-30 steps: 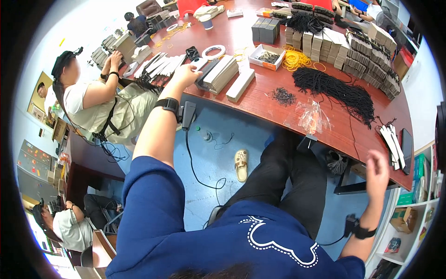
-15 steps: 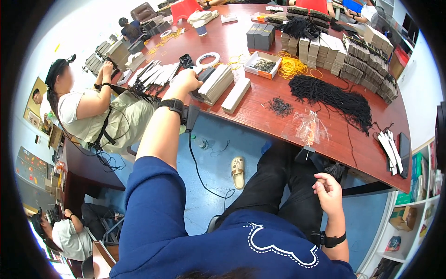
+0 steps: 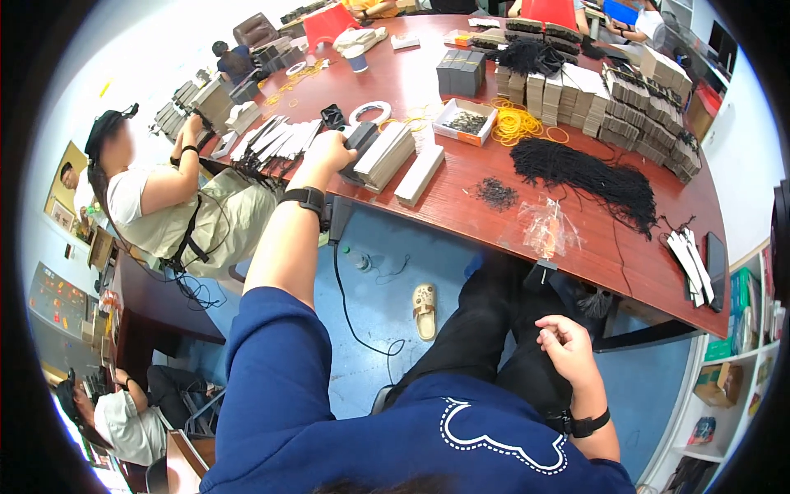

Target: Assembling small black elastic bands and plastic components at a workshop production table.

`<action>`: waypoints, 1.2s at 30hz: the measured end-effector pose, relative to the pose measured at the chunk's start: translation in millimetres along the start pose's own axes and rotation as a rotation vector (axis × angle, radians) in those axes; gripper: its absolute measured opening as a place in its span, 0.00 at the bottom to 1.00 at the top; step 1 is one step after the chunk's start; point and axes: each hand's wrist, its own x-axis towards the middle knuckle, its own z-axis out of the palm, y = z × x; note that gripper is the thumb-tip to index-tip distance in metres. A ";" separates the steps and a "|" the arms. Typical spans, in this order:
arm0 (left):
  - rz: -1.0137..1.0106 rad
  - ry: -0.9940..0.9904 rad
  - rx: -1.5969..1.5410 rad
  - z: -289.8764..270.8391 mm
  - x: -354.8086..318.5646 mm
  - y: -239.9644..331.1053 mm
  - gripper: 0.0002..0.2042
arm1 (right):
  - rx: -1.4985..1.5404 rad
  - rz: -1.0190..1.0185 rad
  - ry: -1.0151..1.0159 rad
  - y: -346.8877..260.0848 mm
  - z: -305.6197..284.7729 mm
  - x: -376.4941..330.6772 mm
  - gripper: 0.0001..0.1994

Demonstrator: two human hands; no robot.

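My left hand reaches over the near edge of the table, its fingers curled closed beside a dark grey stack. Its fingertips are mostly hidden, so what they hold, if anything, cannot be made out. Just right of it stand a row of grey-white cards on edge and a narrower pale block. Fanned white strips with black cords lie to its left. Above my lap hangs my right hand, fingers curled in, with nothing visible in it.
A white box of small metal parts, yellow rubber bands and a black cord bundle lie farther right. Clear plastic wrap sits near the table edge. A co-worker sits at the left. A cable hangs below my left wrist.
My left hand has drawn slightly nearer beside the dark stack. My right hand has shifted a little left and lower over my lap. The stacks stay in place.
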 end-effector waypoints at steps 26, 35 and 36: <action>0.168 0.244 -1.470 45.9 -137.1 146.1 0.19 | -0.020 0.047 -0.072 -2.7 17.1 -1.4 0.07; 0.148 0.235 -1.423 65.3 -145.6 164.0 0.23 | -0.009 0.086 -0.066 -1.7 14.3 -9.3 0.07; 0.164 0.254 -1.387 64.7 -146.0 164.5 0.22 | 0.006 0.090 -0.065 -0.5 14.6 -10.1 0.07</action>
